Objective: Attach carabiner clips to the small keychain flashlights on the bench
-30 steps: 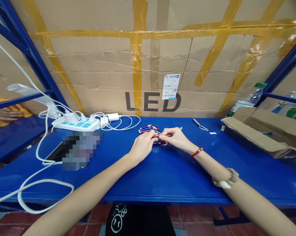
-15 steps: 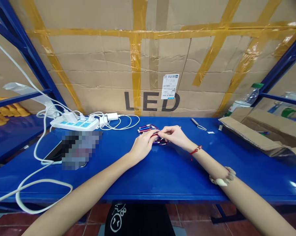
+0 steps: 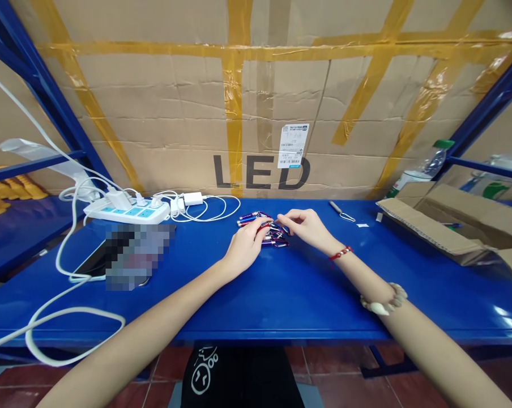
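Note:
A small heap of shiny metal tubes (image 3: 273, 242) in blue, purple and red, with clips at some ends, lies mid-table under and between my hands. My left hand (image 3: 243, 246) is closed over the heap's near left side, pinching a red tube (image 3: 264, 225) between thumb and fingers. My right hand (image 3: 306, 228) hovers at the right edge of the heap, its thumb and fingertips pinched together. Whatever it holds, if anything, is too small to make out. The fingers partly hide the tubes.
At the left stand a white power strip (image 3: 162, 214) with plugs and cables (image 3: 222, 211), and a blurred phone-like device (image 3: 132, 255). A grey strap-like tool (image 3: 336, 207) lies at the back right. An open cardboard box (image 3: 430, 235) and a bottle (image 3: 436, 161) are at the right. A large carton (image 3: 175, 124) walls off the back.
My right hand has drawn back slightly from the left, leaving a small gap between the fingertips. My left hand keeps its pinch over the heap. The view has shifted slightly.

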`<state>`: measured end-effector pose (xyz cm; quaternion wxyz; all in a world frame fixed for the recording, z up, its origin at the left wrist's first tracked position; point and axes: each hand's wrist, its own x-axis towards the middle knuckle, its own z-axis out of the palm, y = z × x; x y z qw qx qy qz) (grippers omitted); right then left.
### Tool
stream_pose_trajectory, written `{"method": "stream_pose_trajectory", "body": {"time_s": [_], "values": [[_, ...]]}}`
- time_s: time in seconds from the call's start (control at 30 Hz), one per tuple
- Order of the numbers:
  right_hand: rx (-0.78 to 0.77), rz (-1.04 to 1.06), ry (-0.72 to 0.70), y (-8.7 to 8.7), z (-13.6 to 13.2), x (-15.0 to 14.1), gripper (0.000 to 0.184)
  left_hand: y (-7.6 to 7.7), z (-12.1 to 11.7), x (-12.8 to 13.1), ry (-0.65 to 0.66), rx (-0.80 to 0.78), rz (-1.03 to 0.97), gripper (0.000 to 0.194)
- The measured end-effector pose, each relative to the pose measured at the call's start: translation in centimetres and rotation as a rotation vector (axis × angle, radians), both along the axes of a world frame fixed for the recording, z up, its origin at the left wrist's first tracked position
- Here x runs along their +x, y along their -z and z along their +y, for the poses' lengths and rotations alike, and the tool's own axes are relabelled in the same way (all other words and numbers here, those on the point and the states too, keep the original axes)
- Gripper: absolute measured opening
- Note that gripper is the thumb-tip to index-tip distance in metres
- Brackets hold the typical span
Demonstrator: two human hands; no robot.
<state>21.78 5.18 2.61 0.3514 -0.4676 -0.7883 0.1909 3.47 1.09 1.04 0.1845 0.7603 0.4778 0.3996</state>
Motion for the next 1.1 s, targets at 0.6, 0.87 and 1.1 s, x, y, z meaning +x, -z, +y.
{"method": "stream_pose_trajectory", "body": {"time_s": [0.6,0.87,1.1], "values": [[0.031,-0.739,0.279,0.0,-0.2,0.4,0.019,-0.8,-0.4,0.4,-0.049,-0.118,-0.144,0.018],[0.032,-0.685,0.364,0.1,0.0,0.2,0.018,-0.2,-0.2,0.3,-0.039,-0.14,-0.184,0.023],[0.219,-0.406,-0.001,-0.1,-1.1,-0.4,0.017,-0.5,-0.4,0.4,-0.039,-0.16,-0.244,0.021]]}}
